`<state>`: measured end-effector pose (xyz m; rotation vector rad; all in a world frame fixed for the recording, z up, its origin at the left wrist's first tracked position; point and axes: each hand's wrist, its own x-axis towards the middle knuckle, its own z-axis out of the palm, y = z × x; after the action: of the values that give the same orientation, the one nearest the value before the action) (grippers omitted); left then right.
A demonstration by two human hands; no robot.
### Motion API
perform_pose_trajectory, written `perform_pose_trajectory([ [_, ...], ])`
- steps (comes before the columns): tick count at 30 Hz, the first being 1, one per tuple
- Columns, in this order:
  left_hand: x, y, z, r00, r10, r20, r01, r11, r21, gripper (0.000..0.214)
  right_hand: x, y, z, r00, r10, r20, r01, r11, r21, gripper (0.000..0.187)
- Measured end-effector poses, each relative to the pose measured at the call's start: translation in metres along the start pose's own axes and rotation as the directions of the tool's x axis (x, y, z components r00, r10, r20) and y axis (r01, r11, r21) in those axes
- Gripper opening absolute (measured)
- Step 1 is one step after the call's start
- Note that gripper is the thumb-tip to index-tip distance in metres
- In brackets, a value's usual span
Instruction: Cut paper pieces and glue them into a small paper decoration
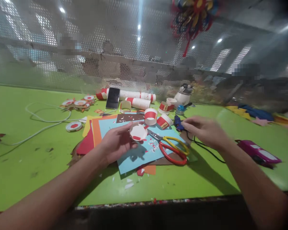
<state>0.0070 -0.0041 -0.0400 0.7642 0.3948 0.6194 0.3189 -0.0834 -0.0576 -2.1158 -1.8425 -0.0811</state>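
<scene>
In my left hand [118, 142] is a cut-down paper cup bottom [138, 132], white with red bits at its rim, held between thumb and fingers above the light blue paper [129, 163]. My right hand [203, 129] has its fingers closed on a dark blue glue gun [179, 123] with a black cord, at the right edge of the papers. Scissors [174, 148] with red and yellow handles lie spread on the blue paper between my hands. Behind them are a red-and-white paper cup piece [150, 116] and a tipped paper cup [164, 121].
Stacked paper cups [134, 95] lie at the back beside a phone [113, 98]. Further right stand a white bottle [183, 94] and a blue jar [180, 110]. Decorated cup discs [80, 103] and a white cable [43, 129] are left; a magenta case [259, 152] is right.
</scene>
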Motion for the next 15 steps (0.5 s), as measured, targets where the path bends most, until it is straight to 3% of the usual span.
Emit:
perform_pose_trajectory([
  [3,0.000,-0.001,-0.001,0.997,0.004,0.073,-0.006,1.000,0.022,0.035,0.026,0.002,-0.026,1.000,0.011,0.007,-0.010,0.990,-0.139,0.022],
  [5,0.000,-0.001,-0.002,0.994,0.012,0.104,-0.016,0.999,0.039,0.036,0.040,0.007,-0.030,1.000,0.009,0.026,-0.003,0.979,-0.206,0.024],
  [10,-0.001,-0.002,-0.001,0.995,-0.021,0.093,0.015,0.998,0.061,0.034,0.052,0.020,-0.012,0.993,-0.037,0.115,0.064,0.968,-0.242,0.023],
  [15,0.001,-0.003,0.000,0.996,-0.067,0.054,0.063,0.995,0.084,0.036,0.048,0.032,0.005,0.995,0.002,0.099,0.024,0.965,-0.261,0.036],
])
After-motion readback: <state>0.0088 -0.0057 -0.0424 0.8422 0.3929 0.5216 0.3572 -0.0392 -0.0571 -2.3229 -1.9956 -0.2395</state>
